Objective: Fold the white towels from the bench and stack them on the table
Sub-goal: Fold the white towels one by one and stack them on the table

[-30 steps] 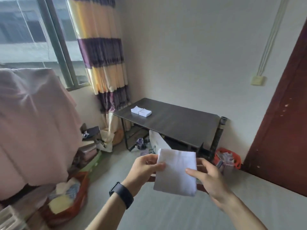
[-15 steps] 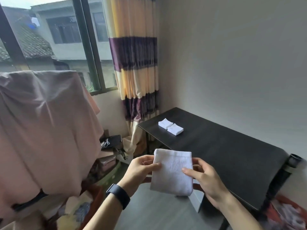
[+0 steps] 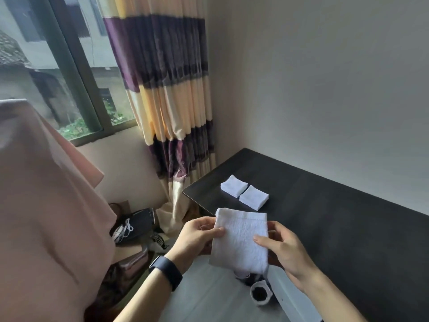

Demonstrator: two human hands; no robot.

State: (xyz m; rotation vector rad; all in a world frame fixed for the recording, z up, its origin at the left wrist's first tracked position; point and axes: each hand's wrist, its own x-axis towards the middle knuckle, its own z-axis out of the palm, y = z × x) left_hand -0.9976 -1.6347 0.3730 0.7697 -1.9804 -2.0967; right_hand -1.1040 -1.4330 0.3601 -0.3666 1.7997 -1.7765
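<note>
I hold a folded white towel (image 3: pixel 240 240) upright in the air, in front of the near left corner of the dark table (image 3: pixel 336 217). My left hand (image 3: pixel 197 238) pinches its left edge, thumb on the front. My right hand (image 3: pixel 282 249) pinches its right edge the same way. Two small folded white towels lie side by side on the table near its left end, the left one (image 3: pixel 233 188) touching the right one (image 3: pixel 254 197). The bench is out of view.
A pink cloth (image 3: pixel 46 217) hangs large at the left. A striped curtain (image 3: pixel 167 89) falls beside the window, by the table's left end. Clutter and a dark bag (image 3: pixel 139 223) sit on the floor below. A white box (image 3: pixel 290 296) and small items stand under the table.
The view has closed in on the table, which now fills the right side. Both hands keep the same hold on the towel, now close to the table's corner.
</note>
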